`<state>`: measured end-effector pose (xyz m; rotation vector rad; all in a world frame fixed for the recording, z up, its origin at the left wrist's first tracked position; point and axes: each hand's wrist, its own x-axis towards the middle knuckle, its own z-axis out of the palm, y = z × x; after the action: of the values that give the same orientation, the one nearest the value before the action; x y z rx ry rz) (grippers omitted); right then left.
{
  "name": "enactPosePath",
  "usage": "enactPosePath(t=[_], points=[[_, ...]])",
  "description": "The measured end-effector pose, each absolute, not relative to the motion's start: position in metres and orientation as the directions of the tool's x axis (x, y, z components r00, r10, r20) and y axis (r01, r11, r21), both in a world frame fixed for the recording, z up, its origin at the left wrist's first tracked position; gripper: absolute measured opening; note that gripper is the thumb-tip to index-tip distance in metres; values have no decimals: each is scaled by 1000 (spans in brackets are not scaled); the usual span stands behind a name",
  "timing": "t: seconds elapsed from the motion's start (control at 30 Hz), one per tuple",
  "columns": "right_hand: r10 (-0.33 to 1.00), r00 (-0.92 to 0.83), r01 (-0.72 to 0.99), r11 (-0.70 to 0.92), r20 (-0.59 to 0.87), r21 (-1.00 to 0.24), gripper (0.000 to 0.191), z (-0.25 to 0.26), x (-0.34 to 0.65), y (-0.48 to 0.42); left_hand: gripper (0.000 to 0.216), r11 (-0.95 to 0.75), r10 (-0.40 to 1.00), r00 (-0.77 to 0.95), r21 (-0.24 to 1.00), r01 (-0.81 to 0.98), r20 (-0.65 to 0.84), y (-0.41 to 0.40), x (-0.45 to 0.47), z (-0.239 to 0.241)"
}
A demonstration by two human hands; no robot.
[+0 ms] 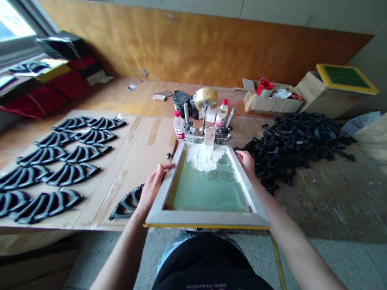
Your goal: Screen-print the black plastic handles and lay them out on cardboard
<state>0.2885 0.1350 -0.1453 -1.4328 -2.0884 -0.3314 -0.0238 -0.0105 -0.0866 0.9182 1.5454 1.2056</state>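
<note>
A silk-screen frame (210,218) with pale rails lies in front of me, its greenish mesh (207,192) smeared with thick white ink (204,157) at the far end. My left hand (154,184) grips the left rail, one finger along its edge and the others partly hidden. On the opposite side, my right hand (246,161) is closed at the upper part of the right rail, with some fingertips out of sight. The far end of the frame meets a metal hinge clamp (196,138). Beside my left wrist lies a black ribbed plastic piece (126,204).
Several black fan-shaped pieces (72,173) lie in rows on cardboard (135,141) at left. A heap of black parts (295,142) is at right. Behind the clamp stand red-capped bottles (222,113), a tape roll (206,97) and dark tubs (180,101). An open carton (274,104) sits farther back.
</note>
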Motion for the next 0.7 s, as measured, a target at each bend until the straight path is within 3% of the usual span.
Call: enactPosePath(t=[0.07,0.1,0.2,0.37,0.6,0.7], points=[[792,-147,880,378,593,-287,33,-134,287,155,74,322,914,-277,945,52,-296,-25,-24,-112],[790,-159,853,412,593,-320,25,-128,279,162,78,346,906,-281,937,58,-317,-29,-23,-125],[796,-334,766,541,504,-347,46,-118,239,172,84,390,884,-328,912,128,-332,-33,-21,-163],[799,-562,759,601,214,-251,12,-127,202,148,74,422,877,-347,878,227,-333,-29,-24,-190],[403,-897,346,895,180,-281,15,-121,236,112,73,419,875,-341,890,179,-343,-30,-23,-185],[471,-862,406,864,189,-299,12,-119,234,117,74,407,871,-355,903,138,-338,-31,-21,-183]])
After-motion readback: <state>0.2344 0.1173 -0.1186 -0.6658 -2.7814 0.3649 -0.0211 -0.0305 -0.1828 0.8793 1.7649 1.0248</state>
